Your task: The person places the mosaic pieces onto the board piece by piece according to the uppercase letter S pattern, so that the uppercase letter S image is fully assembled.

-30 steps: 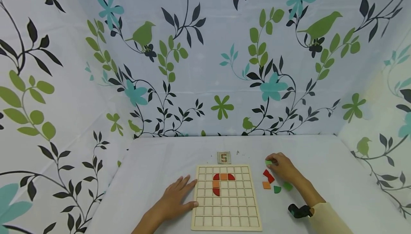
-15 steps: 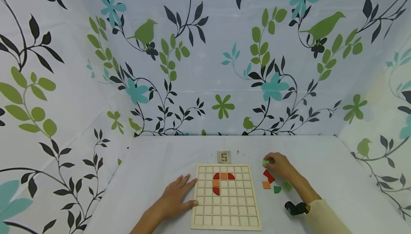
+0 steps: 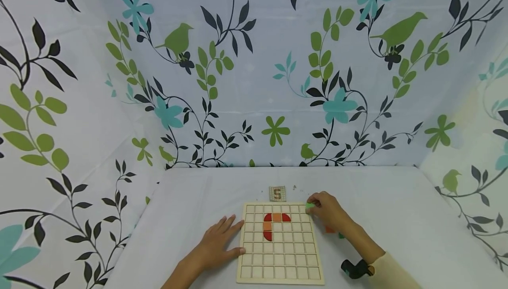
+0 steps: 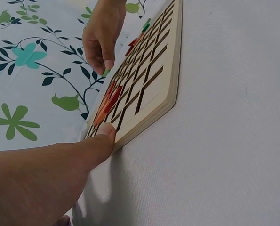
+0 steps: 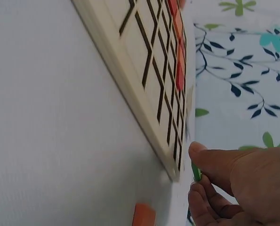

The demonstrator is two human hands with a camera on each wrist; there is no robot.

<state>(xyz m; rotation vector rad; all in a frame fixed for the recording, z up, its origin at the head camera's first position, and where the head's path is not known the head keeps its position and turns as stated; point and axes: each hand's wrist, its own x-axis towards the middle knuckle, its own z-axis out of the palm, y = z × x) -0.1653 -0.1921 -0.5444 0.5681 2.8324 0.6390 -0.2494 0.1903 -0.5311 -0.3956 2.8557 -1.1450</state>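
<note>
A wooden grid board lies on the white table. In its upper cells sit red quarter-round tiles and orange square tiles. My left hand is spread flat, its thumb and fingertips at the board's left edge; the left wrist view shows the thumb on the rim. My right hand pinches a small green tile between thumb and fingers, near the board's top right corner. Behind the board lies a small pattern card with an S-like figure.
Right of the board, partly hidden beneath my right hand and forearm, are an orange tile and a green tile. A black wrist camera is strapped at the right wrist. Patterned cloth hangs behind and at both sides.
My right hand has moved left from the loose tiles to the board's top right corner, carrying the green tile. The left hand has stayed put.
</note>
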